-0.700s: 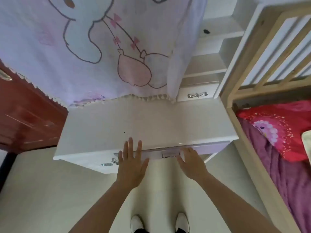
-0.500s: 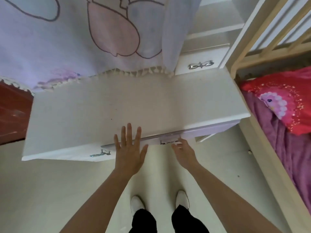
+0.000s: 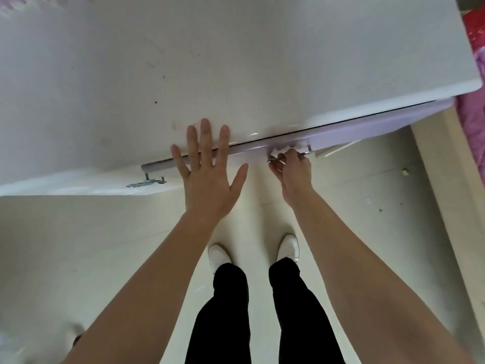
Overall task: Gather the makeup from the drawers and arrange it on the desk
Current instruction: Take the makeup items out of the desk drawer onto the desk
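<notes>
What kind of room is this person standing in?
Probably a bedroom: a white desk with a lilac drawer stands beside a wooden bed frame, with red and pink bedding at the right edge.

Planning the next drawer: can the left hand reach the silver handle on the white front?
Probably yes. The left hand is open and empty, just right of the silver handle, with nothing between them. The right hand grips the lavender drawer handle, well clear.
</notes>
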Action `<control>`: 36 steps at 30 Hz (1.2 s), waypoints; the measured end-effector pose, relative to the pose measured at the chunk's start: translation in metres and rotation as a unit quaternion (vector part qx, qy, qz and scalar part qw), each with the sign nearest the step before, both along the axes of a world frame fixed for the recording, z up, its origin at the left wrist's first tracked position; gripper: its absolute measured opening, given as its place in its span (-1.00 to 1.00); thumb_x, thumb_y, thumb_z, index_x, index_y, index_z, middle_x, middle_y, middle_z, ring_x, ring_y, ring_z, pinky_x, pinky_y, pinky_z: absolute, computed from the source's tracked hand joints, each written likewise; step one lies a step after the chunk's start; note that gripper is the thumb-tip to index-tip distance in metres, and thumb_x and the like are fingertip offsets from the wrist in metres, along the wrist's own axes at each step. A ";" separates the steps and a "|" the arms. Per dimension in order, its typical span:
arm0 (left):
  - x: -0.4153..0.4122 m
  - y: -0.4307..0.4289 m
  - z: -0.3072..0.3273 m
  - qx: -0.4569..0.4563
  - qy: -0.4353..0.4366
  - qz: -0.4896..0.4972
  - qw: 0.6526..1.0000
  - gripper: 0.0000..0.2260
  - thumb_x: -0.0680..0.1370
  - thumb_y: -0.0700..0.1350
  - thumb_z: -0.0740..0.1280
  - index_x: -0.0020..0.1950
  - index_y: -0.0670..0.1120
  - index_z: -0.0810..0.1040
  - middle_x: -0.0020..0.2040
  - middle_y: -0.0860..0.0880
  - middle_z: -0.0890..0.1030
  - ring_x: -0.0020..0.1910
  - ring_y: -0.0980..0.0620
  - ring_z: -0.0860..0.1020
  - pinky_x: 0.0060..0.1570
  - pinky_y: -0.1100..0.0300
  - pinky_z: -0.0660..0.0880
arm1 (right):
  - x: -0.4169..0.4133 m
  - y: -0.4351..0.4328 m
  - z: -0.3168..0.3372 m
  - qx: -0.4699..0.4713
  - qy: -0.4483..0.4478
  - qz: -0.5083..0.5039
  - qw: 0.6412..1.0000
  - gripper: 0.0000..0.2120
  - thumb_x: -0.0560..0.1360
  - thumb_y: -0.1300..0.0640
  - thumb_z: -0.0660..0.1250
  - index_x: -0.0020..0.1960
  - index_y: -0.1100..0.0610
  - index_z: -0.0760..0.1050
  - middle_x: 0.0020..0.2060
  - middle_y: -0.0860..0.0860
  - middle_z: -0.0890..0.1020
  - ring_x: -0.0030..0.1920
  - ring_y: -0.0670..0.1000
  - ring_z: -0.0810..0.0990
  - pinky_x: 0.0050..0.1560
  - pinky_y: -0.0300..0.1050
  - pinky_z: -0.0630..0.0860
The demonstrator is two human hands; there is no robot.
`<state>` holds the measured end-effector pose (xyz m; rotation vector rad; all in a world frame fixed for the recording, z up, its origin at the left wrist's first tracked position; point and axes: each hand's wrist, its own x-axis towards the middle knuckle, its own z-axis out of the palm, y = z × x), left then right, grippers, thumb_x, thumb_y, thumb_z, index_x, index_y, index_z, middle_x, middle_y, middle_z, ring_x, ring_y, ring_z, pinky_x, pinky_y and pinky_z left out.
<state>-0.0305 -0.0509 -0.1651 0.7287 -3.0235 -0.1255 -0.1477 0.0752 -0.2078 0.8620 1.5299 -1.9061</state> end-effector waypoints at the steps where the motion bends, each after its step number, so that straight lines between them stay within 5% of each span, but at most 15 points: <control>1: 0.000 -0.001 -0.001 0.006 0.000 -0.002 1.000 -0.27 0.59 0.35 0.06 0.62 0.02 -0.07 0.62 -0.15 -0.08 0.59 -0.20 -0.13 0.48 -0.32 -0.19 | 0.002 0.003 0.000 0.006 -0.001 -0.001 1.000 -0.85 0.63 0.24 0.14 -0.08 0.23 0.43 -0.22 0.10 0.52 -0.19 0.10 0.62 -0.11 -0.10 0.63; 9: 0.002 -0.001 0.007 0.009 -0.001 -0.020 1.000 0.10 0.30 0.64 0.02 0.62 -0.07 0.04 0.60 -0.26 -0.01 0.57 -0.32 -0.06 0.43 -0.41 -0.11 | 0.043 0.046 -0.005 0.040 -0.036 0.004 0.999 -0.86 0.65 0.20 0.09 0.12 0.23 0.38 -0.14 0.12 0.53 -0.14 0.09 0.65 -0.05 -0.06 0.65; 13: 0.026 0.014 -0.007 -0.014 0.031 -0.067 0.997 -0.28 0.52 0.44 0.12 0.53 0.01 0.32 0.56 -0.32 0.11 0.56 -0.31 0.05 0.47 -0.29 0.06 | 0.047 0.055 -0.003 0.025 -0.039 0.019 0.999 -0.82 0.64 0.23 0.08 0.15 0.26 0.40 -0.12 0.16 0.55 -0.11 0.12 0.65 -0.04 -0.04 0.66; 15: 0.041 0.023 -0.021 -0.020 0.054 -0.075 0.995 -0.54 0.61 0.28 0.17 0.31 0.00 0.55 0.50 -0.25 0.33 0.51 -0.26 0.26 0.42 -0.21 0.22 | 0.050 0.057 -0.004 0.021 -0.041 0.022 0.999 -0.82 0.65 0.22 0.08 0.15 0.26 0.39 -0.10 0.17 0.54 -0.10 0.13 0.65 -0.02 -0.03 0.66; 18: 0.048 0.031 -0.027 -0.010 0.076 -0.055 0.996 -0.65 0.61 0.21 0.24 -0.05 -0.05 0.59 0.00 -0.09 0.68 0.04 -0.15 0.62 0.12 -0.05 0.47 | 0.053 0.061 -0.002 0.015 -0.048 0.018 0.999 -0.85 0.65 0.23 0.09 0.14 0.26 0.38 -0.11 0.16 0.54 -0.11 0.13 0.64 0.01 0.00 0.66; 20: 0.049 0.032 -0.022 -0.005 0.067 -0.057 0.996 -0.63 0.60 0.23 0.23 -0.11 -0.05 0.57 -0.26 -0.03 0.61 -0.27 -0.09 0.57 -0.16 0.03 0.49 | 0.054 0.066 -0.001 0.012 -0.056 0.017 0.998 -0.83 0.64 0.25 0.10 0.17 0.27 0.39 -0.13 0.16 0.54 -0.12 0.13 0.65 0.03 0.03 0.67; 23: 0.060 0.037 -0.019 0.005 0.057 -0.072 0.996 -0.62 0.60 0.23 0.23 -0.14 -0.05 0.55 -0.35 -0.01 0.54 -0.41 -0.06 0.48 -0.36 0.10 0.43 | 0.063 0.075 -0.001 0.012 -0.072 0.013 0.997 -0.82 0.63 0.26 0.11 0.18 0.28 0.40 -0.17 0.15 0.53 -0.16 0.13 0.65 0.03 0.04 0.67; 32: 0.101 0.080 -0.025 0.025 0.055 -0.069 0.996 -0.64 0.61 0.19 0.25 -0.18 -0.05 0.57 -0.34 0.00 0.53 -0.40 -0.07 0.48 -0.35 0.08 0.36 | 0.097 0.116 -0.006 0.014 -0.082 0.044 0.996 -0.80 0.60 0.31 0.13 0.12 0.30 0.49 -0.17 0.17 0.60 -0.18 0.09 0.67 -0.07 -0.07 0.62; 36: 0.102 0.082 -0.033 0.005 0.056 -0.082 0.995 -0.65 0.62 0.18 0.23 -0.17 -0.04 0.55 -0.30 0.00 0.54 -0.38 -0.06 0.46 -0.35 0.10 0.31 | 0.096 0.115 -0.015 0.044 -0.086 0.043 0.994 -0.72 0.60 0.33 0.12 0.27 0.35 0.42 -0.07 0.19 0.60 -0.08 0.13 0.67 -0.09 -0.08 0.64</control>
